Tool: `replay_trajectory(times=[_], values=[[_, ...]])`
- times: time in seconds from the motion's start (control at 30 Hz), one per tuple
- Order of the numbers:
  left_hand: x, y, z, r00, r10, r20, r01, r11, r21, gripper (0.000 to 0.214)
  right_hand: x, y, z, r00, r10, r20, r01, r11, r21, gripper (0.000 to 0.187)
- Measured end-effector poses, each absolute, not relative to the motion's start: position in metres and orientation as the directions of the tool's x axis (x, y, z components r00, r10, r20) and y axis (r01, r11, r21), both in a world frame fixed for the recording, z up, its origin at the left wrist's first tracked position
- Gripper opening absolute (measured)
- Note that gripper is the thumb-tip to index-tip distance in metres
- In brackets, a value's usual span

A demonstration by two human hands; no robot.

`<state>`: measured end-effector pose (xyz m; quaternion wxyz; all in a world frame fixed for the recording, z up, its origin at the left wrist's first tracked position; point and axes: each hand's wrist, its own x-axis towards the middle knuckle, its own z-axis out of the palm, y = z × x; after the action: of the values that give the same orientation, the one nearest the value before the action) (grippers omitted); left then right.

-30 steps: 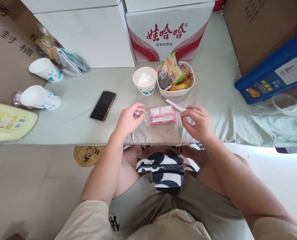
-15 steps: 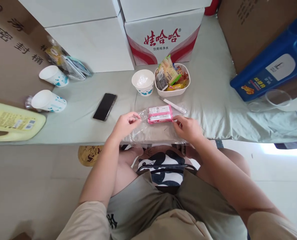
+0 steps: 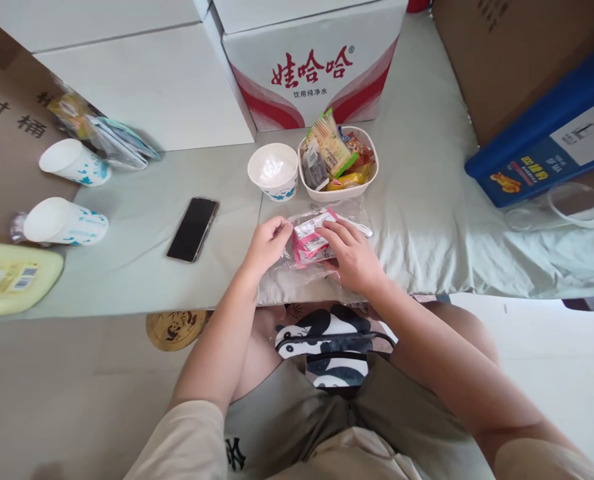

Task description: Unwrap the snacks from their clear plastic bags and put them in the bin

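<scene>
Pink-and-white packets (image 3: pixel 307 230) lie on the cloth-covered table, with a crinkled clear plastic bag (image 3: pixel 289 275) around and under them. At their left edge my left hand (image 3: pixel 267 245) is closed in a pinch on the clear plastic. My right hand (image 3: pixel 355 259) covers the right end of the packets, its fingers bent over the top and its thumb low at the near side. A white pen-like tool (image 3: pixel 363 229) lies behind the right fingers, partly hidden.
Behind the packets stand a paper bowl (image 3: pixel 273 172) and a white tub (image 3: pixel 337 195) of wrapped snacks. A phone (image 3: pixel 193 229) lies left, beyond it two paper cups (image 3: pixel 65 221) on their sides. Boxes (image 3: pixel 307 73) line the back; a blue bottle (image 3: pixel 531 160) and clear cup (image 3: pixel 577 203) are right.
My right hand has moved left onto the packets, and my left hand has closed in at their left edge. The packets have tilted and look spread apart. The view has shifted slightly.
</scene>
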<state>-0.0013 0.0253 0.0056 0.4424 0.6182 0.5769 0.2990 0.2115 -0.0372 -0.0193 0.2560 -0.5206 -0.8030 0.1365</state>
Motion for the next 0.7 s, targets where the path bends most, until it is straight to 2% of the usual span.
replay_trajectory(times=[0.07, 0.13, 0.23, 0.33, 0.43, 0.6, 0.7], values=[[0.002, 0.023, 0.010, 0.126, 0.963, -0.240, 0.212, 0.210, 0.955, 0.026, 0.214, -0.038, -0.018, -0.320, 0.912, 0.255, 0.763, 0.408, -0.501, 0.067], [0.005, 0.021, 0.015, 0.120, 0.939, -0.323, 0.023, 0.322, 0.946, 0.029, 0.217, -0.038, -0.017, -0.304, 0.919, 0.249, 0.748, 0.392, -0.536, 0.070], [0.006, 0.019, 0.021, 0.183, 0.913, -0.365, -0.108, 0.388, 0.915, 0.039, 0.220, -0.037, -0.021, -0.297, 0.919, 0.258, 0.696, 0.394, -0.601, 0.074], [0.004, 0.018, 0.020, 0.293, 0.904, -0.311, -0.120, 0.357, 0.926, 0.041, 0.222, -0.034, -0.027, -0.319, 0.893, 0.318, 0.623, 0.451, -0.639, 0.075], [0.002, 0.013, 0.014, 0.350, 0.899, -0.264, -0.060, 0.303, 0.951, 0.044, 0.224, -0.032, -0.033, -0.331, 0.873, 0.358, 0.590, 0.487, -0.644, 0.073], [-0.001, 0.001, 0.015, 0.381, 0.832, -0.402, 0.021, 0.427, 0.904, 0.070, 0.223, -0.035, -0.038, -0.352, 0.862, 0.364, 0.578, 0.506, -0.640, 0.070], [0.001, -0.003, 0.020, 0.473, 0.809, -0.349, -0.064, 0.427, 0.902, 0.087, 0.223, -0.036, -0.037, -0.342, 0.861, 0.376, 0.557, 0.508, -0.657, 0.071]])
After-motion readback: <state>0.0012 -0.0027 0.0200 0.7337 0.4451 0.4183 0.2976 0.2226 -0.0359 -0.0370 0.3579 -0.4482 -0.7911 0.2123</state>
